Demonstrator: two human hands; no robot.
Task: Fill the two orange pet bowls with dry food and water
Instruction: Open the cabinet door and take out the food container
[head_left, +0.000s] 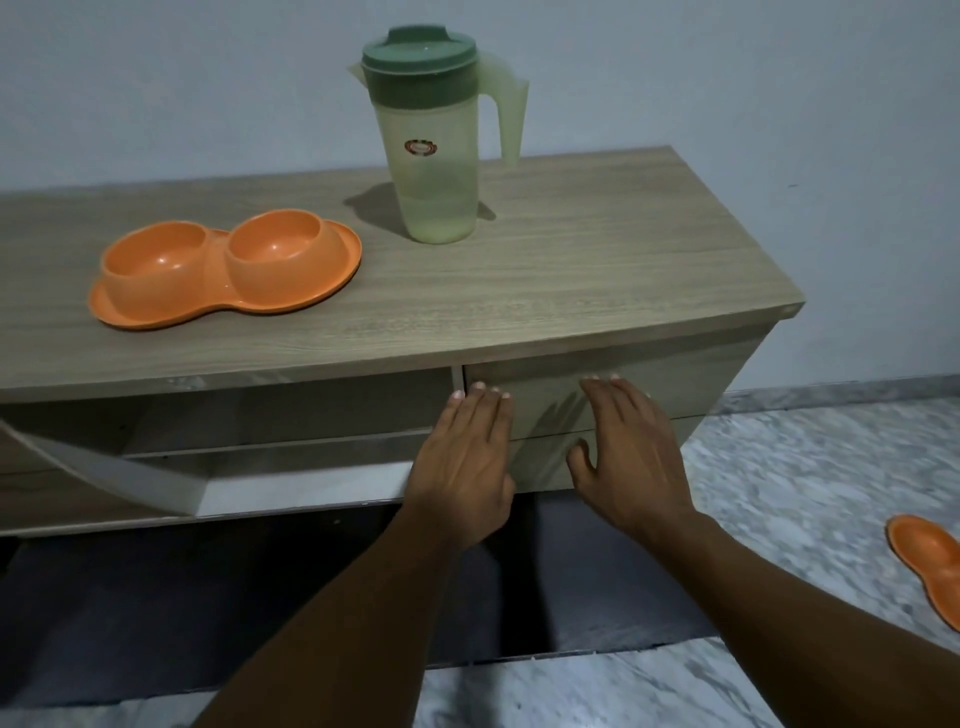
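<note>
orange double pet bowl (224, 268) sits on the wood-grain cabinet top (571, 270), over on the left side, both cups empty as far as i can see. translucent green pitcher (434, 140) with a darker green lid stands further back near the wall, well apart from the bowl, and looks like it has some water low down.

only the head view to go on. both hands are down at the cabinet front: left hand (465, 462) and right hand (626, 457) are flat with fingers spread, palms toward the closed drawer front (550, 400) on the right side, holding nothing. can't tell if they're actually pressing on it or just hovering close. there's an open compartment (234, 431) to the left of the drawer, and another orange dish (930, 564) on the marble floor at the far right edge, cut off by the frame.

my guess is the dry food is in that drawer. what could go wrong: i don't see a handle, so fingers could slip off the panel, and a hard yank might shake the cabinet and tip the tall pitcher.

pitcher has a small round red sticker (420, 148), text too small to read.
</note>
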